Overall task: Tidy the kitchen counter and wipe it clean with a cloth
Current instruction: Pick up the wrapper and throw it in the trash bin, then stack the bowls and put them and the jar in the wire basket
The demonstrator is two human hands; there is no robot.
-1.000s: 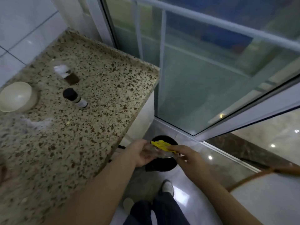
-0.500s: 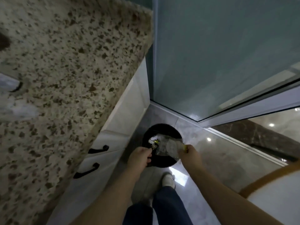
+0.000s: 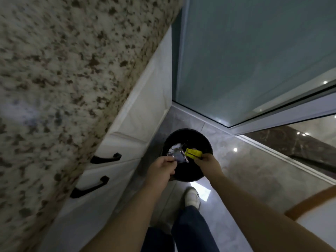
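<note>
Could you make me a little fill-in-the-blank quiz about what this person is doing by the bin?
1. Both hands hold litter over a round ____ bin on the floor.
2. The right hand pinches a ____ wrapper.
3. The left hand holds a crumpled ____ wrapper.
4. The white drawers have two ____ handles.

Missing words: black; yellow; silvery; black.
</note>
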